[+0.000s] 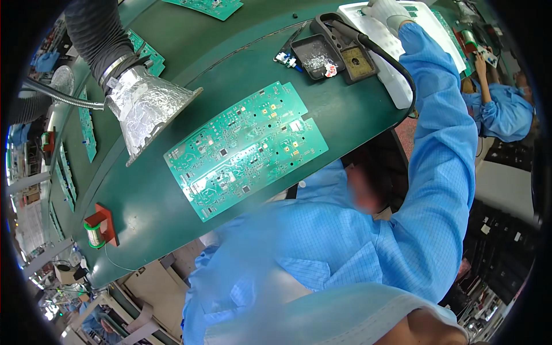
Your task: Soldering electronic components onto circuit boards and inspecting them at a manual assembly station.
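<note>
My right hand (386,11), in a white glove, reaches to the far right over a white tray (391,80). Its fingers look bent together at the picture's upper rim, and whatever they hold is hidden. Small dark green parts (411,10) lie in the tray beside the hand. At the table's front edge, a pale patch next to my left sleeve seems to be my left hand (209,238); its fingers are hidden. A double panel of green circuit boards (244,150) lies flat on the green table (144,201), apart from both hands.
A soldering-iron stand (339,34) with a sponge and a solder-crumb tray (316,56) stands at the back; its black cable (402,68) loops rightward. A foil-covered fume hood (149,106) hangs left. A solder spool (95,234) sits front left. More boards (87,126) lie beyond. Another person (500,109) works at right.
</note>
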Demonstrator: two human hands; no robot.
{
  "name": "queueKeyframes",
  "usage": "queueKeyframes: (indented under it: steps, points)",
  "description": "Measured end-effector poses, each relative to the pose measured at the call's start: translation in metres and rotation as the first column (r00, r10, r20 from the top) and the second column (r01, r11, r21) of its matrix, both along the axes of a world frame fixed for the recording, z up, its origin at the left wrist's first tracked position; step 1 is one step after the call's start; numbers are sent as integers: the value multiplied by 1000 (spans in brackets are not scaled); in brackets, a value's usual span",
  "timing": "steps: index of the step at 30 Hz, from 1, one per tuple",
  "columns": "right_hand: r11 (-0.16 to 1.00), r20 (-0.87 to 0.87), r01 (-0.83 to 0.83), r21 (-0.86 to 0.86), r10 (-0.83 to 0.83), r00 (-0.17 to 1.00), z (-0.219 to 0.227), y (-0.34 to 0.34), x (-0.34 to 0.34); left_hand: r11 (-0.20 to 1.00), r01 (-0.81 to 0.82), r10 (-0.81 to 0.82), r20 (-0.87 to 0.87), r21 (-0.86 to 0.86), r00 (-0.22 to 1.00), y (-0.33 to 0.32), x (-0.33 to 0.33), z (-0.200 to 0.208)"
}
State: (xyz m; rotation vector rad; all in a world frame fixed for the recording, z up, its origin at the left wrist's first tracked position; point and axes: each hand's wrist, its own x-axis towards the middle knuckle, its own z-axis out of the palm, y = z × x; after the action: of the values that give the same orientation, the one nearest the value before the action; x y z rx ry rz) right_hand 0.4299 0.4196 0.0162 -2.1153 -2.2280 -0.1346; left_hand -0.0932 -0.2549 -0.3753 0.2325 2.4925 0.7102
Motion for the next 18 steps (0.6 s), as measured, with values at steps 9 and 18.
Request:
queueKeyframes:
  steps: [9, 18]
  points:
    - [982, 292, -18, -190, 74, 954, -25, 49, 6, 997, 60, -61, -20, -54, 998, 1, -2, 0]
    - [892, -804, -400, -213, 73, 590, 28, 22, 52, 920, 354, -378, -143, -167, 915, -15, -13, -20]
